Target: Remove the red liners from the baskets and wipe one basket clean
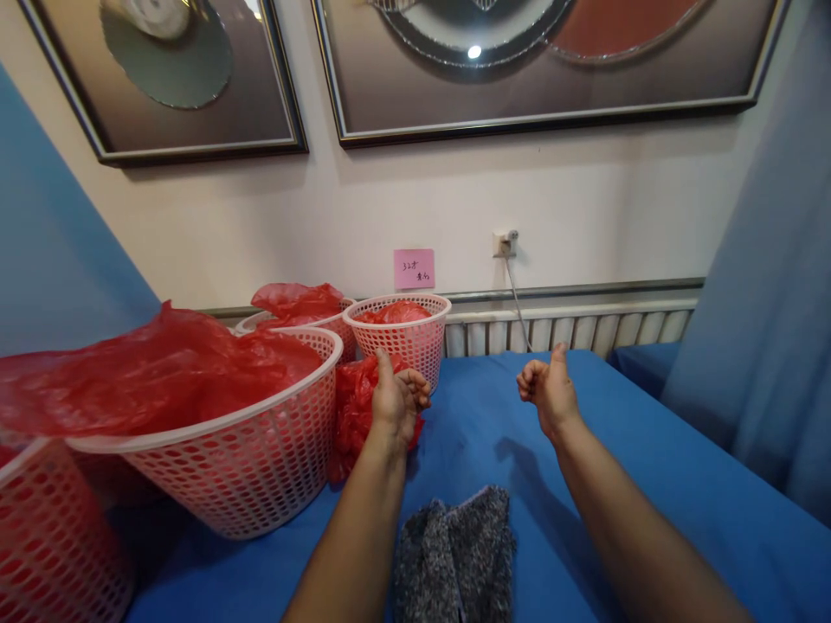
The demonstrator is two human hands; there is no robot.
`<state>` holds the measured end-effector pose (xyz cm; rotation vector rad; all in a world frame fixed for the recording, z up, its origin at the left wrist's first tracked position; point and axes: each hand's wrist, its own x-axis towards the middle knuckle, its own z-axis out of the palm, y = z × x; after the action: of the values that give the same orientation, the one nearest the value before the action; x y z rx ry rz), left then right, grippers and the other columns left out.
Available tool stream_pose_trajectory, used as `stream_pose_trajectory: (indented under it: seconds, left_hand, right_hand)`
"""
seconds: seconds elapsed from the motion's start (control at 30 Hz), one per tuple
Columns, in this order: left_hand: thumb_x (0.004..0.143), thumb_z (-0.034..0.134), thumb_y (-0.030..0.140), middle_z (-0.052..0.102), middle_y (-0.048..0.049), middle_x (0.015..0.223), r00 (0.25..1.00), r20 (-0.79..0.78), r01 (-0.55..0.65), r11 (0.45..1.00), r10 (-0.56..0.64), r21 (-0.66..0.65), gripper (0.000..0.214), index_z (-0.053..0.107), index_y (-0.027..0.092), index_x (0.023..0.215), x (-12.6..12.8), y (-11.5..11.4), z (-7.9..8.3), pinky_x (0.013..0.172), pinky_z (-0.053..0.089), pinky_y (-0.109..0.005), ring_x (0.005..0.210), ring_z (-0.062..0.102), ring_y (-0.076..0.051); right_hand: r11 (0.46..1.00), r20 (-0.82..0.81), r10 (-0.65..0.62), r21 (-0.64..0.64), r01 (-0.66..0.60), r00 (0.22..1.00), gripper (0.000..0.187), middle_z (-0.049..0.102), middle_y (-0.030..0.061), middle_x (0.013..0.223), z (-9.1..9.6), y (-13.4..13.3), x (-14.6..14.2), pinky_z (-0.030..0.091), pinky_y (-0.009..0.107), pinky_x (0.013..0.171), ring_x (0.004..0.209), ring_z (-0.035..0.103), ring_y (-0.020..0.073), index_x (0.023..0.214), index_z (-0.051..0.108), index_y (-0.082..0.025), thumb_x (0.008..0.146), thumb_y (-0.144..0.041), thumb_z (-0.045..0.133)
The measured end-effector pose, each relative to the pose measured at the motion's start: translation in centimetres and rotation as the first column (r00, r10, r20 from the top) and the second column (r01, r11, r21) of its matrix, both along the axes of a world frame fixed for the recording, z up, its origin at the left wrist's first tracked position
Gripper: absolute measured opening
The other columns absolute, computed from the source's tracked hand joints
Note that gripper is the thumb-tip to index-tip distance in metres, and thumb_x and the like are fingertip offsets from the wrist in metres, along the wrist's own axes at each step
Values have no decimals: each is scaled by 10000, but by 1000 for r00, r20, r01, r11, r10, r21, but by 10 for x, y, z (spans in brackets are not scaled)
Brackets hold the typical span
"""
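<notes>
Head view: dark-grey fuzzy cloth (458, 562) on blue-covered counter (649, 433), between forearms, lower end cut off by picture edge. Left hand (397, 402) and right hand (551, 394) raised beyond it, thumbs up, fingers loosely curled — both grips empty. Left in front of crumpled red plastic bag (354, 415); contact, cannot tell. Cloth likely light, soft, limp, not fragile; pile should give good friction. Best hold: both far corners, thumb over fingers — pinch at middle would probably let sides sag.
</notes>
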<state>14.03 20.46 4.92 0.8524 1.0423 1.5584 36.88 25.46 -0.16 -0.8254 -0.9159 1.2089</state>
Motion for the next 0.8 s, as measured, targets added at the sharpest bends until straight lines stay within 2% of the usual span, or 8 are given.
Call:
stream_pose_trajectory:
  seconds: [0.37, 0.8]
  left_hand:
    - [711, 346, 1024, 566, -34, 498, 1000, -13, 11, 1000, -11, -5, 908, 589, 168, 533, 2, 0, -2, 471, 374, -250, 418, 468, -107]
    - [723, 412, 996, 577, -30, 502, 999, -34, 19, 1000, -19, -15, 862, 579, 168, 552, 4, 5, -11, 483, 373, -242, 423, 476, -103]
  right_hand:
    - [999, -45, 2, 33, 0, 999, 817, 487, 3, 490, 3, -7, -5, 345, 271, 475, 456, 428, 123, 518, 475, -235, 783, -989, 302]
    - [998, -19, 56, 33, -55, 998, 823, 467, -3, 486, -1, -9, -13, 325, 268, 468, 444, 413, 120, 522, 463, -233, 799, -984, 269]
